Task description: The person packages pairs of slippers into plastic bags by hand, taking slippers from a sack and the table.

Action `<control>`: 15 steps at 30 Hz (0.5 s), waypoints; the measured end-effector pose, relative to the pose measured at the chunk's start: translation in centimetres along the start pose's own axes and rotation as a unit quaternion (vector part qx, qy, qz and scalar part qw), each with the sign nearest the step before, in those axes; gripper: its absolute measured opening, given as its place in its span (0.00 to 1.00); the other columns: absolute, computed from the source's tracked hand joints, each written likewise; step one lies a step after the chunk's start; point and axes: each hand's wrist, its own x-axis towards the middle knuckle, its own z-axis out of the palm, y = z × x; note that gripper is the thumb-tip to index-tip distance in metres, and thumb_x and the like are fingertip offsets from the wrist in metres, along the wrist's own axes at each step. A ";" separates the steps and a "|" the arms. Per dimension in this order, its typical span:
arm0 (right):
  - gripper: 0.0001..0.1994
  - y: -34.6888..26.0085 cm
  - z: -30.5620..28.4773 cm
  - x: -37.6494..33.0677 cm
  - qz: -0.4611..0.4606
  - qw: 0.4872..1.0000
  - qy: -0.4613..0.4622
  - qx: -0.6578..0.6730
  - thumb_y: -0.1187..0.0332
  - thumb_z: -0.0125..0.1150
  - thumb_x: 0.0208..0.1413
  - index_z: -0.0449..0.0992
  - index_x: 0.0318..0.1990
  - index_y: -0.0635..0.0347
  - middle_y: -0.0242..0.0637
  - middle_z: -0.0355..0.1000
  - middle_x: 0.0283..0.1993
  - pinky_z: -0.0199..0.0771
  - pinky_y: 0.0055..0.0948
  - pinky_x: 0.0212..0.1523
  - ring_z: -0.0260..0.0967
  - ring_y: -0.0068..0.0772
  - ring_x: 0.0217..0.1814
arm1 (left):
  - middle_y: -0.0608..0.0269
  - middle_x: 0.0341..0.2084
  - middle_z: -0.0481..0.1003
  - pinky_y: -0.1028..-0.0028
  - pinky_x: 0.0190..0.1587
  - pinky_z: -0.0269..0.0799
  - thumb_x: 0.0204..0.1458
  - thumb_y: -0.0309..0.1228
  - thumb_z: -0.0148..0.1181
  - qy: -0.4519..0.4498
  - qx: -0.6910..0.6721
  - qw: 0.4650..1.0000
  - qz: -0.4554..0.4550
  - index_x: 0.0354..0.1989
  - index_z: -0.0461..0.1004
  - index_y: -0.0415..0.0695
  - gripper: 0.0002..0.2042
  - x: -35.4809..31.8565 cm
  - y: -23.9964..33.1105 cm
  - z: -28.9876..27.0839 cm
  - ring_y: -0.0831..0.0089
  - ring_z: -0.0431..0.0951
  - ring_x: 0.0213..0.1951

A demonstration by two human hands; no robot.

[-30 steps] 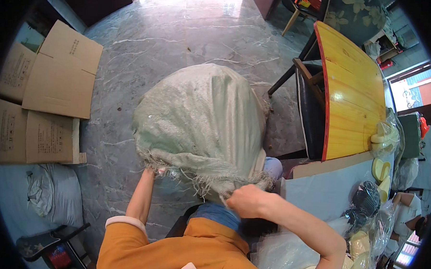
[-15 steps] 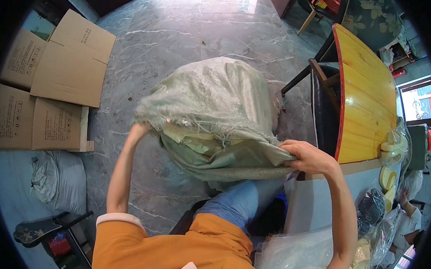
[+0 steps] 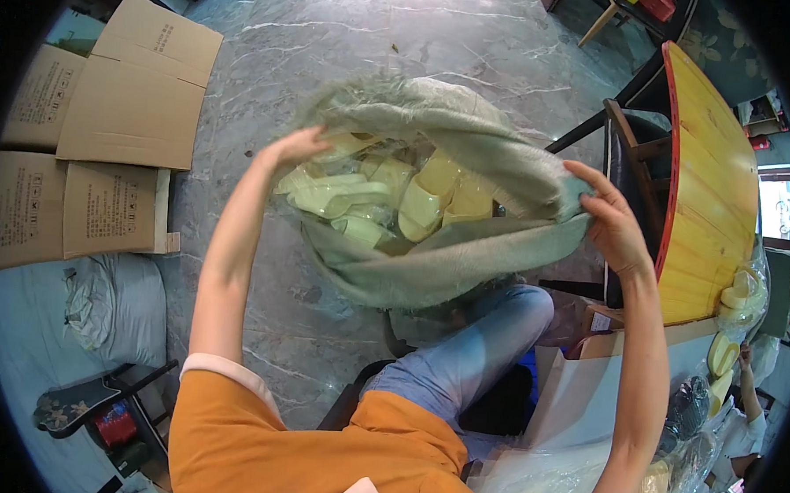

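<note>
— How are the arms set?

— Both stretched forward and spread, one to each side of the sack. The left hand is at its left rim, fingers curled on the cloth, forearm bare up to an orange sleeve.

— And the other?

— The right hand pinches the right rim, wrist bent, elbow low.

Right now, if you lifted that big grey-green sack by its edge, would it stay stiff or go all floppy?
Probably floppy: the woven sack sags and folds between the left hand and right hand holding its mouth open. It likely feels bulky rather than heavy, since it is filled with pale yellow plastic-wrapped pieces. The frayed rim might slip or shed threads.
</note>
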 end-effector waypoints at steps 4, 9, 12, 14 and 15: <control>0.26 -1.5 0.0 -0.4 0.014 1.000 0.000 -0.014 0.76 0.48 0.58 0.69 0.66 0.62 0.37 0.71 0.61 0.68 0.27 0.62 0.69 0.27 0.61 | 0.45 0.75 0.43 0.32 0.70 0.39 0.42 0.63 0.68 -0.042 0.120 0.992 -0.013 0.77 0.43 0.55 0.57 -4.1 3.2 7.1 0.46 0.42 0.75; 0.30 -3.8 1.7 -3.2 -0.046 0.989 0.016 -0.139 0.78 0.45 0.48 0.71 0.64 0.65 0.39 0.69 0.65 0.56 0.28 0.69 0.61 0.29 0.69 | 0.43 0.74 0.45 0.31 0.68 0.44 0.39 0.47 0.76 0.111 0.176 0.978 0.012 0.76 0.45 0.62 0.55 -4.0 1.8 11.7 0.39 0.45 0.73; 0.30 -4.5 0.5 -6.2 -0.039 0.982 0.065 -0.173 0.79 0.44 0.48 0.71 0.63 0.67 0.40 0.68 0.66 0.54 0.29 0.71 0.61 0.31 0.70 | 0.44 0.73 0.49 0.32 0.67 0.47 0.38 0.40 0.76 0.149 0.245 0.958 0.018 0.76 0.47 0.61 0.54 -1.4 4.0 12.3 0.38 0.49 0.72; 0.30 -4.6 -0.3 -7.8 -0.046 0.973 0.103 -0.203 0.80 0.43 0.48 0.71 0.63 0.68 0.40 0.69 0.66 0.54 0.29 0.72 0.62 0.32 0.70 | 0.49 0.73 0.51 0.38 0.70 0.47 0.42 0.41 0.72 0.052 0.262 0.961 -0.073 0.74 0.52 0.59 0.48 0.5 5.3 11.9 0.45 0.50 0.73; 0.30 -4.4 -0.6 -8.3 -0.047 0.972 0.105 -0.205 0.80 0.43 0.48 0.71 0.63 0.68 0.40 0.69 0.66 0.54 0.29 0.72 0.62 0.32 0.70 | 0.49 0.73 0.51 0.38 0.70 0.47 0.42 0.41 0.72 0.053 0.260 0.961 -0.071 0.74 0.52 0.59 0.48 1.5 5.2 11.5 0.45 0.50 0.73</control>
